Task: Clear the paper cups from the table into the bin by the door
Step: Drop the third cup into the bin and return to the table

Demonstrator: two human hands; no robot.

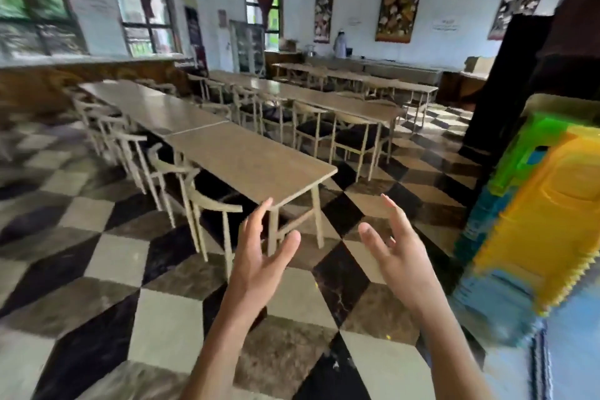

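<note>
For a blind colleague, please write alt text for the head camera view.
Two bare hands, left hand and right hand, reach forward open and empty toward the nearest wooden table in a dining hall with a checkered floor. No paper cups or bin are visible; stacked plastic stools stand at right.

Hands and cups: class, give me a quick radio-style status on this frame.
Left hand open, empty; right hand open, empty. No paper cups visible on nearest table. Bin not identifiable. Chairs line the table's left side.
</note>
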